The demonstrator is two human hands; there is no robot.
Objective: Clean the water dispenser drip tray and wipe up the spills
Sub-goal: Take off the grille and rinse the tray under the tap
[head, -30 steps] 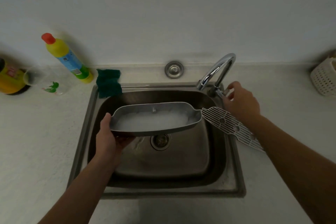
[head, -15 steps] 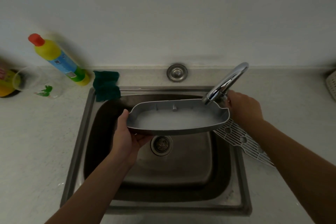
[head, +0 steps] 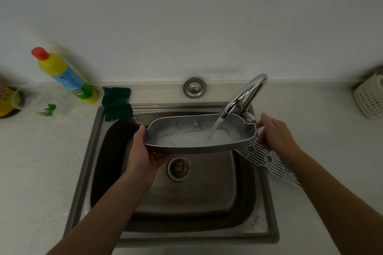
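My left hand point(head: 143, 155) grips the left end of the grey drip tray point(head: 186, 128) and holds it level over the sink point(head: 87, 172). White suds fill the tray. The chrome tap point(head: 246, 93) is swung over the tray's right part, and a stream of water point(head: 215, 128) runs into it. My right hand point(head: 275, 132) hovers by the tray's right end, just below the tap lever, fingers loosely apart and holding nothing. The white slotted grille point(head: 267, 159) lies on the sink's right rim, partly under the tray.
A green cloth point(head: 117, 103) hangs over the sink's back left corner. A yellow detergent bottle point(head: 66, 74) and a clear glass point(head: 35, 101) stand on the counter to the left. A white basket point(head: 370, 99) sits at the far right. The drain point(head: 179, 168) is uncovered.
The tap swung over the tray and water now runs into it. My left hand shifted the tray rightward under the spout. My right hand came off the tap lever.
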